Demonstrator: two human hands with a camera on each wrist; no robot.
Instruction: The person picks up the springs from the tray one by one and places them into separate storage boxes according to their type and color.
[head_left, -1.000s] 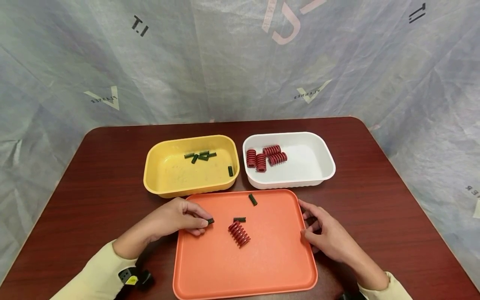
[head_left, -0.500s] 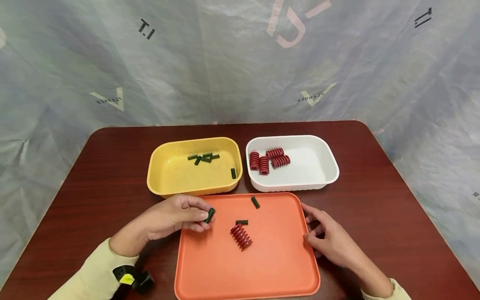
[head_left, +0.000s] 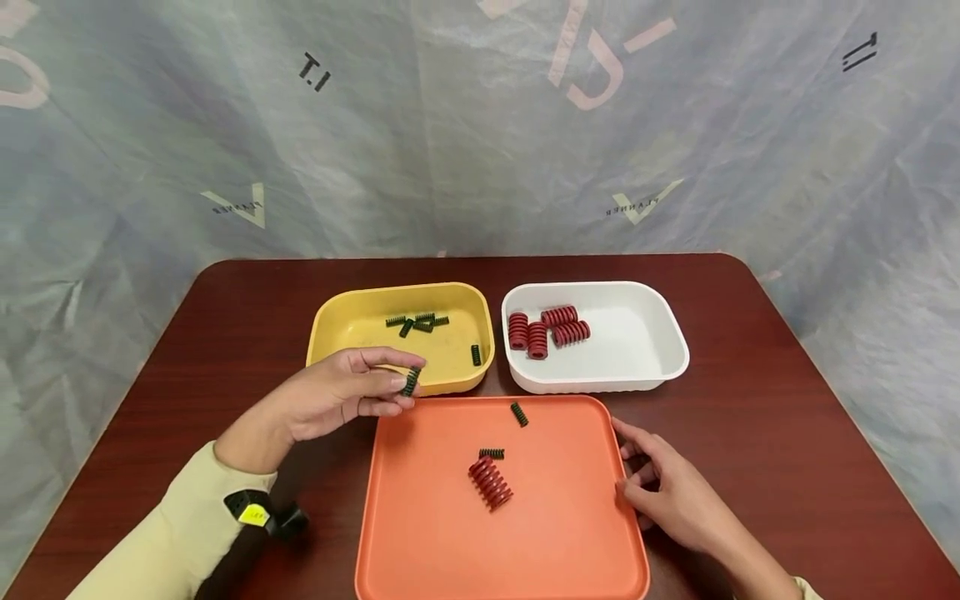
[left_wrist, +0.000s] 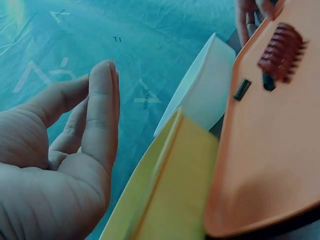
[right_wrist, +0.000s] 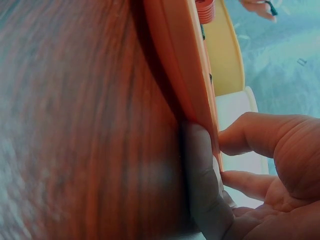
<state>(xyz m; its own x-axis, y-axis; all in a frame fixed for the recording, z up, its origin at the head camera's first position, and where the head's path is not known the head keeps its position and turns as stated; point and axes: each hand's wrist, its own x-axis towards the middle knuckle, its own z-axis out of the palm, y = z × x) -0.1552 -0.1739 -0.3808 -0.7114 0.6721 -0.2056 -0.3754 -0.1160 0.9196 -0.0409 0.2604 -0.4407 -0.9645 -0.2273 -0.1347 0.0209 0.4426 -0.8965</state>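
Between thumb and fingers, my left hand (head_left: 341,390) pinches a small dark green spring (head_left: 410,382) above the near edge of the yellow bin (head_left: 450,386). That spring is hidden in the left wrist view. My right hand (head_left: 678,492) grips the right rim of the orange tray (head_left: 427,533), thumb on one side and fingers on the other, as the right wrist view (right_wrist: 260,170) shows. On the tray lie a large red spring (head_left: 491,483), a green spring (head_left: 492,454) touching or close to its top end, and another green spring (head_left: 519,414) near the far edge.
Several green springs (head_left: 423,326) lie in the yellow bin, one alone (head_left: 476,355) by its right wall. A white bin (head_left: 678,367) to its right has several red springs (head_left: 572,333) at its left end. Both stand on the dark wooden table (head_left: 757,400) behind the tray.
My left hand has lifted the green spring off the tray's left side and moved away from me toward the yellow bin. My right hand stays on the tray rim.
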